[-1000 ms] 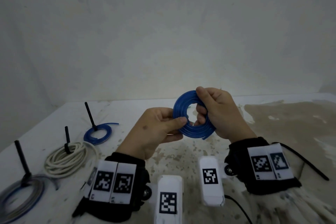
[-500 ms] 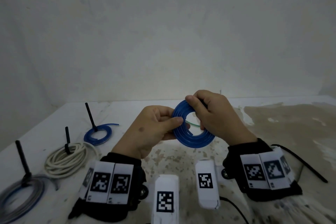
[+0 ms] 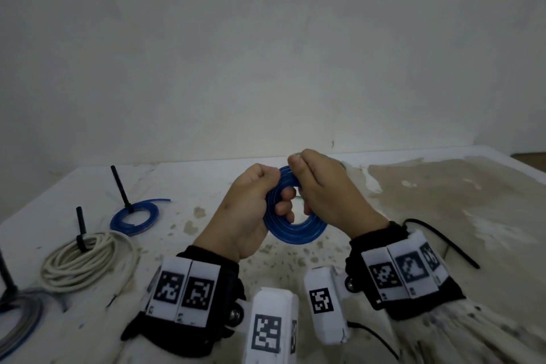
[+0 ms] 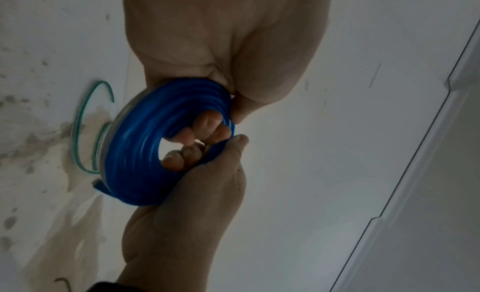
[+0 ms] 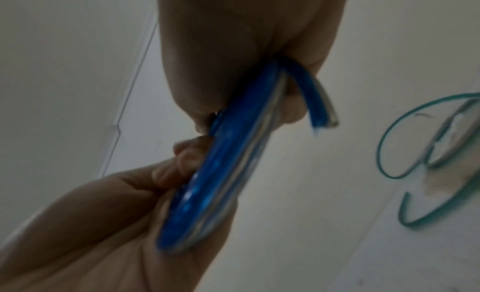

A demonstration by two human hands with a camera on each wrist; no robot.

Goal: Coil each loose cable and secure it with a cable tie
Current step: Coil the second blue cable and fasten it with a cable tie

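Observation:
I hold a coiled blue cable point(image 3: 297, 235) above the table with both hands. My left hand point(image 3: 277, 195) grips its left side, with fingers curled through the hole. My right hand point(image 3: 298, 174) pinches the top rim, and its other fingers lie behind the coil. In the left wrist view the blue coil point(image 4: 135, 142) faces the camera, fingertips showing in its hole. The right wrist view has the coil point(image 5: 221, 173) edge-on, with its free end point(image 5: 322, 111) sticking out. No tie is on it. A loose black cable tie point(image 3: 443, 242) lies on the table behind my right wrist.
On the left lie a small blue coil point(image 3: 136, 216), a white coil point(image 3: 85, 257) and a grey-blue coil point(image 3: 17, 313), each with a black tie standing up. A thin green cable point(image 4: 78, 132) lies loose on the stained table point(image 3: 443, 201) behind my hands.
My left hand has turned and pushed its fingers through the coil's hole. My right hand has shifted up to the top rim. The coil has tipped and sits a little lower.

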